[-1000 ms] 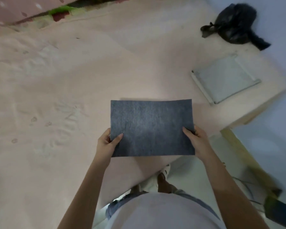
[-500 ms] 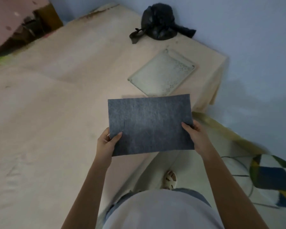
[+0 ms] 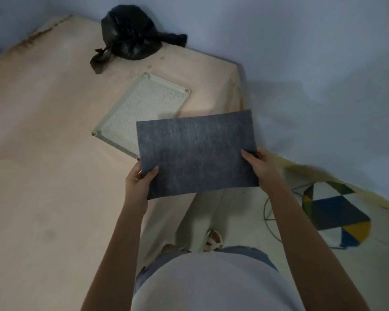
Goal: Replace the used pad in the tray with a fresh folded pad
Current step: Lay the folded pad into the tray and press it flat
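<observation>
I see, from a head-worn camera looking down, two bare arms reaching forward and holding a dark grey pad (image 3: 197, 153) flat in the centre of the frame. The left hand (image 3: 138, 181) pinches the pad's lower left corner, thumb on top and fingers hidden beneath; the right hand (image 3: 259, 168) pinches the right edge the same way. Over the last second the view has swung: the white perforated tray (image 3: 142, 108), which sat at the right of the frame and looked covered by a pale grey sheet, now lies just above and left of the pad, close to it, and its dotted floor shows bare. I judge that the used pad is already out and that the fresh one is being brought to the tray, not yet laid in. The tray rests on a peach-coloured table (image 3: 43, 153) filling the left of the frame, with a knotted black bag (image 3: 130, 34) beyond it at top centre. The pad covers the tray's lower right corner, so I cannot see whether the edges line up. I cannot tell whether the pad is folded or a single layer. At lower right a patterned rug (image 3: 332, 212) lies on the floor, and a sandalled foot shows below the pad.
</observation>
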`<state>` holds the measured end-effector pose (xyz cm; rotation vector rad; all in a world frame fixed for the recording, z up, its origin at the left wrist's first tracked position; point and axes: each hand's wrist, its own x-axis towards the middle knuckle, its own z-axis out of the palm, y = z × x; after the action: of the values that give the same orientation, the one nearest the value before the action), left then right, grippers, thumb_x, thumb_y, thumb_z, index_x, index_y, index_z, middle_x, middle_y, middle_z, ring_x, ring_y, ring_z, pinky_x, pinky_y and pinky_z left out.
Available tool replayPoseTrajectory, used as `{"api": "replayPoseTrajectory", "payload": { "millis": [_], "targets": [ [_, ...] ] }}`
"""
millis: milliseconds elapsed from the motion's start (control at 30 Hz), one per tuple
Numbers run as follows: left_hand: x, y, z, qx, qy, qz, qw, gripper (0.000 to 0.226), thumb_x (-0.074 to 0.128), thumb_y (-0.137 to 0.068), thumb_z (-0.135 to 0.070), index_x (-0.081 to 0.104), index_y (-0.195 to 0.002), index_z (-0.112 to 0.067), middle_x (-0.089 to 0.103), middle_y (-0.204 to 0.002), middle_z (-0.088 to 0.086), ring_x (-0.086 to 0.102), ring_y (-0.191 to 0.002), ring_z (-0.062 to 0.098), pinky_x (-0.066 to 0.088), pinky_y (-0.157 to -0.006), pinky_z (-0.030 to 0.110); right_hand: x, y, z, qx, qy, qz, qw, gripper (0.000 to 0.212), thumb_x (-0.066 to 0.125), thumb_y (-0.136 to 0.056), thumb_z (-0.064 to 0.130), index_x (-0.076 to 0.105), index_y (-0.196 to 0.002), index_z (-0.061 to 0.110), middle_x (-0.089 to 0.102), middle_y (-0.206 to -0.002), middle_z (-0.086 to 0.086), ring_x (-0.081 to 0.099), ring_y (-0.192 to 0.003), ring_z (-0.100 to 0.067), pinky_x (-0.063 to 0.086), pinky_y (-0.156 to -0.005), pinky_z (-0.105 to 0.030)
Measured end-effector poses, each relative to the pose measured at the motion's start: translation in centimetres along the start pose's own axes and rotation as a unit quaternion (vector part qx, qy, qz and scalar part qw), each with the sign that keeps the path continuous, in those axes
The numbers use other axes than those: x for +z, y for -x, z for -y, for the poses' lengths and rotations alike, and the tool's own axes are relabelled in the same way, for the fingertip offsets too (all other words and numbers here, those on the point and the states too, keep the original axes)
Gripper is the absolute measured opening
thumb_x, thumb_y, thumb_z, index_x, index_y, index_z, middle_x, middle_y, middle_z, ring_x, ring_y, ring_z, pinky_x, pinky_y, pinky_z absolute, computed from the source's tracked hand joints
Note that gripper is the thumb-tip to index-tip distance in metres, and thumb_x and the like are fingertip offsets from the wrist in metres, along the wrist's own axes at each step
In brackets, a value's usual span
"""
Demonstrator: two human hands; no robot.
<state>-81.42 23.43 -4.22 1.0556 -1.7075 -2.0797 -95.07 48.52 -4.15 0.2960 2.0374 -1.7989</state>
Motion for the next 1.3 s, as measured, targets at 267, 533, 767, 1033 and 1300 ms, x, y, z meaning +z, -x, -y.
{"api": "replayPoseTrajectory", "payload": {
  "millis": [267,533,767,1033,1300],
  "targets": [
    [4.0,-2.7,-1.2,0.002,-0.02,0.021,1.0,0.023,0.063,-0.087,-0.001,0.067,-0.098,-0.021,0.069,-0.104,0.001,0.064,-0.1,0.023,0.05,-0.089,0.043,-2.7,-2.9,1.3,-0.009,0.009,-0.007,1.0,0.017,0.061,-0.091,0.024,0.063,-0.106,0.018,0.063,-0.103,0.003,0.058,-0.087,-0.01,0.047,-0.076,-0.031],
    [7.4,-7.6,-2.0,-0.001,-0.004,0.038,0.999,0.022,0.063,-0.086,-0.002,0.067,-0.097,-0.02,0.07,-0.101,-0.001,0.063,-0.105,0.026,0.051,-0.088,0.04,-3.1,-7.3,3.7,0.013,-0.006,-0.026,1.0,0.024,0.062,-0.09,0.022,0.061,-0.112,0.014,0.061,-0.108,0.0,0.057,-0.089,-0.011,0.044,-0.082,-0.034],
    [9.5,-13.3,-3.5,-0.01,0.017,0.027,0.999,0.023,0.064,-0.087,-0.004,0.067,-0.104,-0.02,0.069,-0.111,0.004,0.063,-0.107,0.025,0.051,-0.09,0.042,-1.4,-13.6,7.2,0.002,0.028,-0.022,0.999,0.013,0.062,-0.09,0.019,0.062,-0.103,0.019,0.064,-0.107,0.0,0.059,-0.101,-0.021,0.048,-0.087,-0.037],
    [8.4,-18.3,-5.9,-0.018,0.025,-0.029,0.999,0.023,0.064,-0.087,-0.006,0.065,-0.107,-0.017,0.068,-0.11,0.002,0.063,-0.103,0.023,0.052,-0.088,0.042,3.7,-20.0,10.9,0.003,0.061,0.027,0.998,0.023,0.061,-0.091,0.021,0.062,-0.113,0.015,0.062,-0.107,0.003,0.058,-0.09,-0.009,0.047,-0.075,-0.028],
    [5.5,-19.6,-6.6,-0.033,0.08,-0.135,0.987,0.018,0.064,-0.087,-0.006,0.066,-0.1,-0.018,0.068,-0.107,0.004,0.063,-0.103,0.029,0.053,-0.086,0.044,10.2,-24.7,13.5,-0.011,0.098,0.119,0.988,0.019,0.064,-0.089,0.021,0.064,-0.108,0.017,0.065,-0.106,0.003,0.06,-0.096,-0.014,0.047,-0.079,-0.028]
  ]
}}
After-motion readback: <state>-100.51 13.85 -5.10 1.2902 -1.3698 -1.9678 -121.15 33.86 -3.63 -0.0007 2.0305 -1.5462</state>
